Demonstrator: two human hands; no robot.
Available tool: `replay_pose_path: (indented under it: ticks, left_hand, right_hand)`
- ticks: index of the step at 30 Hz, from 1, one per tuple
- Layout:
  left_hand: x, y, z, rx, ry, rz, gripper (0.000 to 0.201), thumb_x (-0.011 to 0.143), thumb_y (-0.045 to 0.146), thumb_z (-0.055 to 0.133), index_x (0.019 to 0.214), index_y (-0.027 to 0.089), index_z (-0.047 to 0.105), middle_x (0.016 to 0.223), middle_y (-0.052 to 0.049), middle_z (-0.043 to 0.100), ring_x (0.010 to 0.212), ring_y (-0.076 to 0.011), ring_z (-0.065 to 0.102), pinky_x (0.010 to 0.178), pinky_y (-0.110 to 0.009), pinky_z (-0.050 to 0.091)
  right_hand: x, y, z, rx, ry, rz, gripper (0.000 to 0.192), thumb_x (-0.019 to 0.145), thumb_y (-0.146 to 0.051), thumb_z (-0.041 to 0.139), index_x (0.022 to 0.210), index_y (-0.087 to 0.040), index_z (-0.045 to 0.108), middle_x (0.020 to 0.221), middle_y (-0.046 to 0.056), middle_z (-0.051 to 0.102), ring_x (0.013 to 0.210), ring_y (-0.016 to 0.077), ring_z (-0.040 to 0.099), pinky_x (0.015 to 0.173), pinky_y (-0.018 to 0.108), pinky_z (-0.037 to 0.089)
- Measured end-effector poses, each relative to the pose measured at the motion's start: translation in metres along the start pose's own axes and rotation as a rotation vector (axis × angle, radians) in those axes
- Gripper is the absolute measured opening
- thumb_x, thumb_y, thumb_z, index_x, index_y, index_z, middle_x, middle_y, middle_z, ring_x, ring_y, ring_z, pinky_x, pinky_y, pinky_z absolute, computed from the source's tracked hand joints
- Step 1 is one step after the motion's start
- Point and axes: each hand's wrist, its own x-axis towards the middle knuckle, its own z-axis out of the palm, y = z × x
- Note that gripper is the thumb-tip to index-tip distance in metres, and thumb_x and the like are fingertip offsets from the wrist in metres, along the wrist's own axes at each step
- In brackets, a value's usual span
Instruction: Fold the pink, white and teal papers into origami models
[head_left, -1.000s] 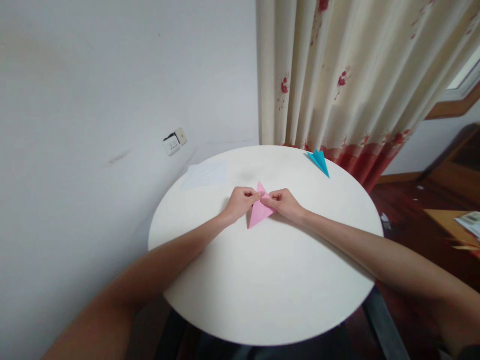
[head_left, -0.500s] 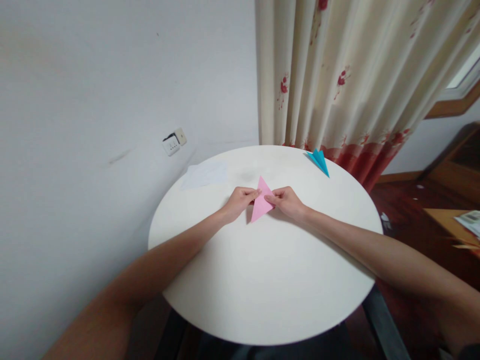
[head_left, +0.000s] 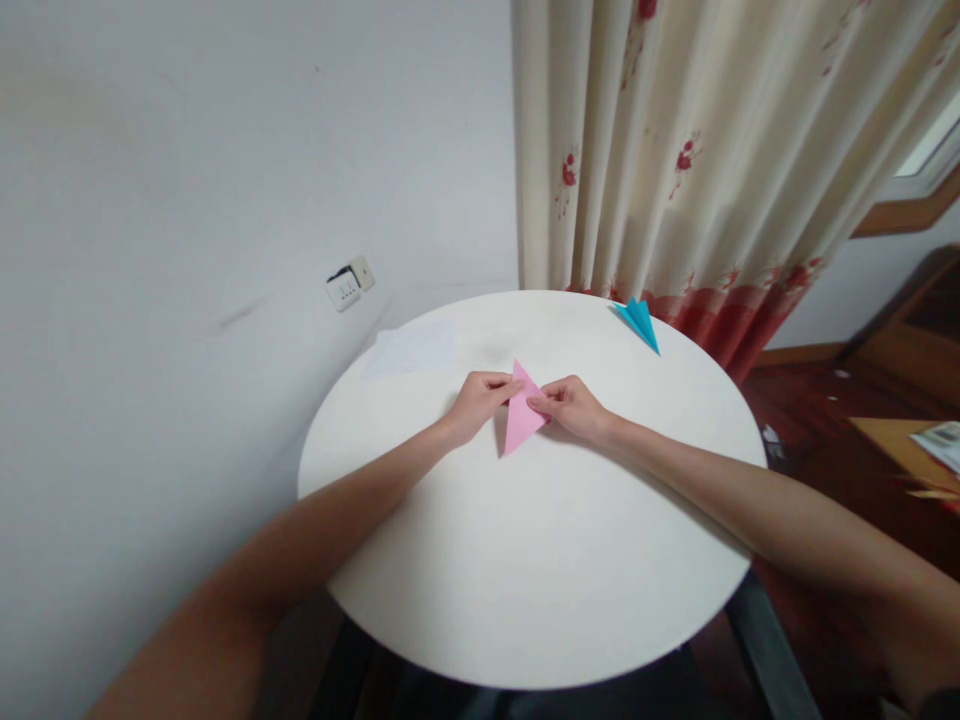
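A pink folded paper triangle (head_left: 519, 420) is held just above the middle of the round white table (head_left: 540, 560). My left hand (head_left: 480, 396) pinches its left edge near the upper tip. On the right edge, my right hand (head_left: 571, 405) grips it with thumb and fingers. The lower point of the pink paper sits close to the tabletop.
A blue folded paper shape (head_left: 639, 320) lies at the far right rim of the table. A pale sheet of paper (head_left: 412, 348) rests at the far left. A flowered curtain (head_left: 697, 160) hangs behind, a wall socket (head_left: 346, 284) at left, wooden furniture (head_left: 900, 440) at right.
The pink paper was lifted and tilted slightly half a second ago, then came back down a little. Both hands kept their grip and barely shifted.
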Motion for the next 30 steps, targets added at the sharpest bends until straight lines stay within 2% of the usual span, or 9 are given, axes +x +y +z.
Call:
replay_pose_path:
  ticks: [2,6,13,14,16,18,20,26,30]
  left_hand:
    - [0.001,-0.001,-0.001,-0.048,0.012,0.002,0.034,0.076,0.047,0.077,0.080,0.013,0.079,0.079,-0.008,0.073,0.073,-0.0170,0.061,0.071,-0.030,0.046]
    - [0.004,-0.001,-0.003,-0.106,0.108,0.012,0.030,0.072,0.043,0.081,0.077,0.013,0.079,0.084,-0.010,0.074,0.078,-0.0187,0.062,0.074,-0.032,0.047]
    - [0.009,-0.001,-0.012,-0.209,0.282,-0.056,0.035,0.072,0.047,0.082,0.084,0.014,0.078,0.078,-0.006,0.068,0.070,-0.0124,0.057,0.063,-0.024,0.043]
    - [0.009,-0.001,-0.013,-0.218,0.259,-0.076,0.038,0.073,0.050,0.080,0.086,0.014,0.078,0.080,-0.007,0.068,0.071,-0.0125,0.058,0.063,-0.024,0.043]
    - [0.006,-0.001,-0.010,-0.216,0.126,-0.122,0.045,0.077,0.057,0.075,0.088,0.013,0.077,0.083,-0.009,0.070,0.072,-0.0143,0.060,0.065,-0.026,0.044]
    - [0.003,-0.002,-0.005,-0.161,-0.038,-0.158,0.051,0.077,0.062,0.071,0.083,0.011,0.076,0.080,-0.010,0.071,0.071,-0.0161,0.061,0.068,-0.028,0.045]
    - [0.000,-0.003,0.000,-0.058,-0.113,-0.163,0.053,0.074,0.064,0.073,0.075,0.011,0.075,0.072,-0.008,0.069,0.065,-0.0159,0.059,0.066,-0.029,0.044]
    - [-0.003,-0.002,0.003,0.171,-0.046,-0.094,0.052,0.073,0.063,0.071,0.062,0.012,0.070,0.057,-0.002,0.061,0.053,-0.0119,0.048,0.053,-0.024,0.031]
    - [-0.001,0.000,0.002,0.208,0.032,-0.035,0.052,0.075,0.064,0.069,0.064,0.013,0.070,0.059,-0.002,0.061,0.056,-0.0130,0.049,0.054,-0.025,0.032]
  right_hand:
    - [0.000,-0.001,0.001,0.016,-0.047,0.020,0.053,0.070,-0.064,0.068,0.059,-0.012,0.059,0.055,-0.002,0.044,0.055,0.0087,0.034,0.052,0.026,0.021]
    - [-0.001,-0.004,0.000,0.037,-0.099,0.055,0.050,0.069,-0.059,0.071,0.059,-0.011,0.061,0.055,-0.001,0.047,0.053,0.0084,0.035,0.052,0.026,0.022]
    - [-0.003,-0.005,0.000,0.057,-0.120,0.091,0.050,0.066,-0.059,0.072,0.056,-0.012,0.061,0.053,-0.001,0.048,0.052,0.0083,0.035,0.051,0.025,0.022]
    - [-0.003,-0.005,-0.001,0.064,-0.092,0.089,0.050,0.066,-0.060,0.072,0.056,-0.012,0.062,0.053,-0.001,0.048,0.052,0.0082,0.035,0.050,0.025,0.022]
    - [-0.001,-0.004,-0.001,0.079,-0.021,0.078,0.052,0.064,-0.063,0.073,0.057,-0.012,0.062,0.052,-0.001,0.048,0.052,0.0083,0.034,0.050,0.026,0.022]
    - [0.001,-0.004,-0.003,0.084,0.040,0.060,0.055,0.062,-0.066,0.073,0.056,-0.013,0.061,0.053,-0.001,0.048,0.053,0.0087,0.035,0.051,0.026,0.023]
    - [0.002,-0.004,-0.004,0.073,0.076,0.043,0.058,0.062,-0.070,0.072,0.056,-0.013,0.059,0.053,-0.001,0.047,0.054,0.0092,0.036,0.052,0.027,0.024]
    - [0.004,-0.001,-0.002,-0.043,0.114,0.031,0.061,0.066,-0.075,0.067,0.054,-0.016,0.053,0.051,-0.003,0.043,0.052,0.0084,0.032,0.049,0.026,0.021]
    - [0.008,0.002,-0.006,-0.105,0.140,-0.011,0.056,0.077,-0.068,0.060,0.055,-0.016,0.058,0.053,0.001,0.053,0.051,0.0105,0.038,0.050,0.027,0.026]
